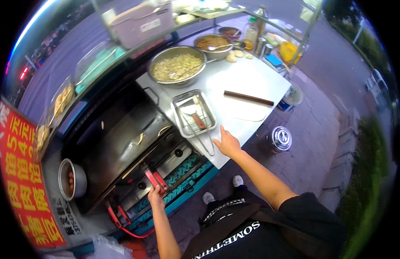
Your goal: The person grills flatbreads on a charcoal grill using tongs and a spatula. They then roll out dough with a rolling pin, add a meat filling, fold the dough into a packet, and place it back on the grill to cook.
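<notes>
My left hand [157, 197] is at the front of the griddle stand, its fingers closed around the lower end of a red two-bar handle [157, 181]. My right hand [230, 144] hovers by the front edge of the steel worktop [225, 77], index finger and thumb spread, with nothing in it. Just beyond it, a metal tray [213, 111] holds a scraper with a wooden handle [198, 121] and long metal tongs [208, 149] that stick out over the tray's rim. Farther right lie a dark rolling pin [248, 98] and a thin, pale dough sheet [251, 116].
A dark griddle [122, 139] with a few scraps spans the left. Behind the tray stand a bowl of chopped filling [177, 66] and a bowl of brown filling [212, 42]. A pot of eggs [72, 179] sits far left. A lidded metal bin [280, 139] is on the pavement.
</notes>
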A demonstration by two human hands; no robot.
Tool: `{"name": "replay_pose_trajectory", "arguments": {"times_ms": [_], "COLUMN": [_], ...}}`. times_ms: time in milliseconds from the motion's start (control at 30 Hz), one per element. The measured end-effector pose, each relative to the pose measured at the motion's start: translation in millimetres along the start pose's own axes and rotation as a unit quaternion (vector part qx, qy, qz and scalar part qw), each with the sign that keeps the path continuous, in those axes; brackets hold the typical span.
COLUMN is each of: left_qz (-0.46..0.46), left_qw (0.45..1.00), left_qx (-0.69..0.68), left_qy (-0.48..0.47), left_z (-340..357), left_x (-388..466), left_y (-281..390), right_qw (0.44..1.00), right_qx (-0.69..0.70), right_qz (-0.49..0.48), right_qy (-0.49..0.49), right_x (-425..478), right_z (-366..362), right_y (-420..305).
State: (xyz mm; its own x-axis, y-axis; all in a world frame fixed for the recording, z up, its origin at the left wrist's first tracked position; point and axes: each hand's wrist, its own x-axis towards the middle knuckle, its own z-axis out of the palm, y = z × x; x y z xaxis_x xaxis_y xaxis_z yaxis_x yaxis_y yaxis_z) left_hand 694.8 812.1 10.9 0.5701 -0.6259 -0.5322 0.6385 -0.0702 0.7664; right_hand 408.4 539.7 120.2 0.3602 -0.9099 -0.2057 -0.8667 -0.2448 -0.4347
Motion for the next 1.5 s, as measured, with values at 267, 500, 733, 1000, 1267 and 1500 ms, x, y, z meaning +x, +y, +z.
{"name": "replay_pose_trajectory", "arguments": {"times_ms": [267, 500, 733, 1000, 1267, 1500], "left_qz": [0.294, 0.39, 0.353, 0.379, 0.375, 0.256], "left_qw": [0.867, 0.757, 0.736, 0.652, 0.608, 0.709], "left_qx": [0.388, 0.516, 0.549, 0.649, 0.697, 0.651], "left_qy": [0.106, -0.094, -0.179, -0.097, -0.056, 0.091], "left_z": [121.7, 352.4, 556.1, 647.9, 631.2, 599.0], "left_x": [-13.4, -8.6, 93.4, 145.5, 104.7, 61.6], "left_y": [34.9, 27.4, -74.8, -119.2, -111.9, -170.4], "right_qw": [0.982, 0.97, 0.961, 0.946, 0.881, 0.82], "right_qx": [-0.07, -0.187, -0.196, -0.094, -0.01, -0.096], "right_qz": [0.05, 0.003, -0.105, -0.288, -0.47, -0.544], "right_qy": [0.17, 0.158, 0.165, 0.119, 0.05, -0.148], "right_x": [74.6, 170.6, 321.4, 300.1, 316.7, 337.5], "right_z": [-47.3, -76.9, -136.6, -144.8, -206.9, -175.2], "right_y": [186.8, 252.5, 313.9, 319.1, 293.6, 249.3]}}
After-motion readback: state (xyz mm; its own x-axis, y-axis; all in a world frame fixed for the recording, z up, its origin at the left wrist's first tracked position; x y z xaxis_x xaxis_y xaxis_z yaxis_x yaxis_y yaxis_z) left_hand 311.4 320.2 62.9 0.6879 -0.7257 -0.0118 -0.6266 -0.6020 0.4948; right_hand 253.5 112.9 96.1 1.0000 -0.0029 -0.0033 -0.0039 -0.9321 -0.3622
